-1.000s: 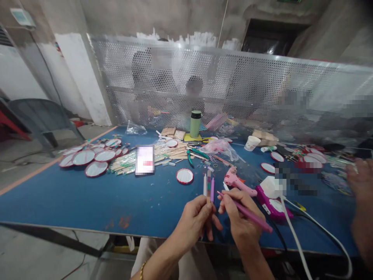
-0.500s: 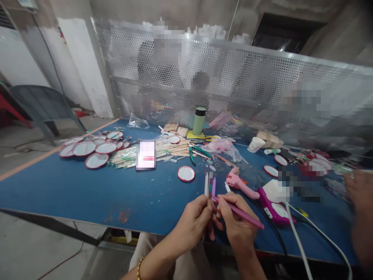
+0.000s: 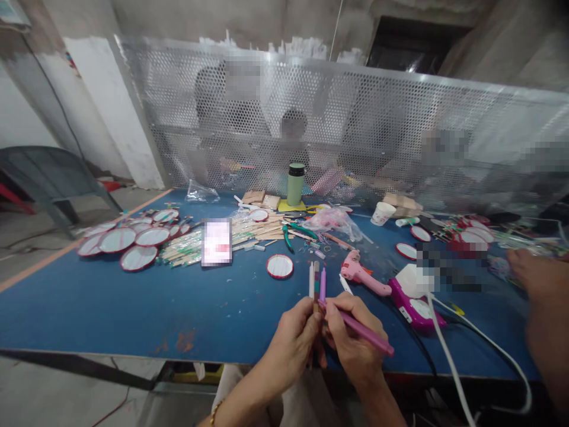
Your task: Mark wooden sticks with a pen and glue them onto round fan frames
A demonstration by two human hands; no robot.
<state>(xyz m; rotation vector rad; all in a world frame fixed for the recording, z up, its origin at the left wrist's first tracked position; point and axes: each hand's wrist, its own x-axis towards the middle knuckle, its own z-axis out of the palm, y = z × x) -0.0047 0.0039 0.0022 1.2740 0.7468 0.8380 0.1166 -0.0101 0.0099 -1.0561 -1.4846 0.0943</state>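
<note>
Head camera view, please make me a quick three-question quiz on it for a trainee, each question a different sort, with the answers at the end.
1. Which hand holds the pink pen?
A) the left hand
B) the right hand
C) neither

2. True or false: the green bottle stands upright.

3. Fill in the blank: the round disc lying by itself to the left of the pink glue gun has a ____ rim.

Key: 1 B; 2 true; 3 red.

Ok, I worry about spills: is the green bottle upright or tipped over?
Upright: the green bottle stands on the yellow sheet, its black-banded top pointing up.
</note>
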